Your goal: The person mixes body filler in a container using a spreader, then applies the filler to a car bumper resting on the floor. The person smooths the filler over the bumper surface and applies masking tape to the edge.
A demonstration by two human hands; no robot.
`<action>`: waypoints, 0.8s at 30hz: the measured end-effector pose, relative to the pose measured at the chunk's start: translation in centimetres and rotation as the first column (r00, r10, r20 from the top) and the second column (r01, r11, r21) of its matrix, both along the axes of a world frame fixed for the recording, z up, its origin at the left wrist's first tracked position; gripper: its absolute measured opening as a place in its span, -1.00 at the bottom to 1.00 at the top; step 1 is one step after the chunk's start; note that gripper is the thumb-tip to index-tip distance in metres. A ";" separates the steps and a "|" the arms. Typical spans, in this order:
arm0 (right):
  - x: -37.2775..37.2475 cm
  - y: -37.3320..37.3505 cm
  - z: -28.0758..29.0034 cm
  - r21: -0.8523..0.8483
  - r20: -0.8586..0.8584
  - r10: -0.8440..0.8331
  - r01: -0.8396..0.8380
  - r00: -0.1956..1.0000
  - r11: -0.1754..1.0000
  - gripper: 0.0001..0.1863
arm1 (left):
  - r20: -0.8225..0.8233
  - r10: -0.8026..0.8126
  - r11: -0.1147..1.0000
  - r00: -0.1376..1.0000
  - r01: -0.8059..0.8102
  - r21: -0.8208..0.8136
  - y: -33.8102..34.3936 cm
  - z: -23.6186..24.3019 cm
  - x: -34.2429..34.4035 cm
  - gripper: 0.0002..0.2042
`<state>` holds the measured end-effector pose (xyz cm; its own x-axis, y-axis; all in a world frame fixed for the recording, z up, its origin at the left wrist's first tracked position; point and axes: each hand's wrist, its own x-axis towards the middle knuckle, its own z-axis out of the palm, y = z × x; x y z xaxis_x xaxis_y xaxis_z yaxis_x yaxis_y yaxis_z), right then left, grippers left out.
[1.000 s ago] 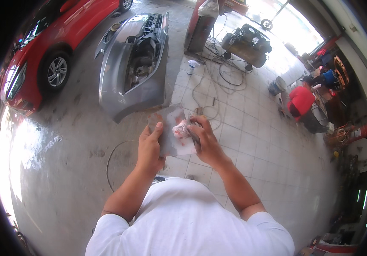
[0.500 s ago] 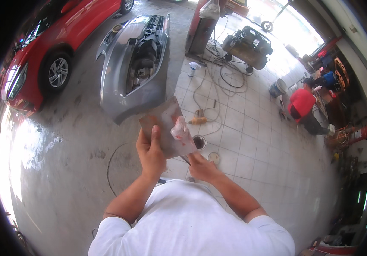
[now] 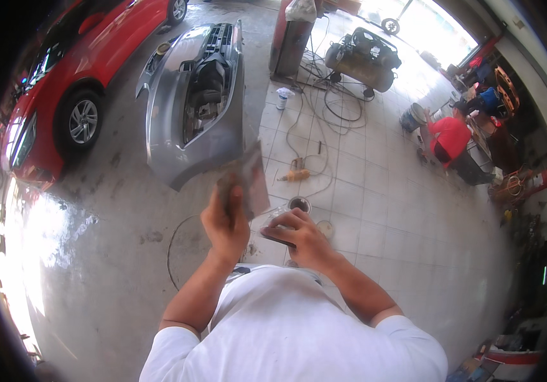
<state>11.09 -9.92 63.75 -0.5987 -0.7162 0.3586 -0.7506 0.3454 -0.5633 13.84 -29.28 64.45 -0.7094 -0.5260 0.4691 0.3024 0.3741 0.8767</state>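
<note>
My left hand [image 3: 226, 226] grips a thin rectangular board [image 3: 254, 178], now tilted steeply and blurred, with pinkish smears on it. To the right of it and lower, my right hand [image 3: 302, 239] is closed on a dark flat spreader [image 3: 273, 236]; some pale, glossy material shows near its fingertips, too small to make out clearly. An open round tin [image 3: 299, 204] stands on the floor just beyond my right hand, and a round lid [image 3: 326, 228] lies beside it.
A grey bumper [image 3: 165, 134] lies ahead, near a red car [image 3: 50, 95]. An orange power tool [image 3: 296, 174], hoses [image 3: 343, 114] and a compressor [image 3: 369, 70] are on the floor. A co-worker in red [image 3: 448, 140] bends by buckets [image 3: 413, 118] at right.
The board has gone from face-up to steeply tilted in my left hand. My right hand moved off the board's face and down, and now shows the spreader apart from it.
</note>
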 end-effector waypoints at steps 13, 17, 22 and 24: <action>-4.6 3.5 -2.6 0.194 -0.221 -0.189 0.233 0.957 0.953 -0.26 | 0.129 -0.340 0.604 0.932 0.111 0.789 -0.2 -1.1 2.0 -0.73; -0.9 1.4 0.4 -0.027 -0.243 -0.183 0.182 0.953 0.983 -0.28 | 0.046 -0.081 0.996 0.996 0.080 0.034 0.6 -2.2 0.8 -0.77; 0.4 1.3 -1.3 0.095 -0.189 -0.067 0.086 0.980 0.992 -0.28 | 0.064 -0.073 0.993 0.995 0.066 0.101 -0.6 1.5 -0.9 -0.75; -0.2 1.3 0.6 0.045 -0.236 -0.112 0.126 0.965 0.991 -0.30 | 0.086 -0.097 0.992 0.992 0.089 0.091 -0.7 1.6 -0.7 -0.74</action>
<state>10.86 -8.61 64.35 -0.5859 -0.6691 0.4572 -0.8100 0.4672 -0.3544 13.13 -29.98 66.02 -0.7943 -0.4921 0.3563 0.2503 0.2693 0.9300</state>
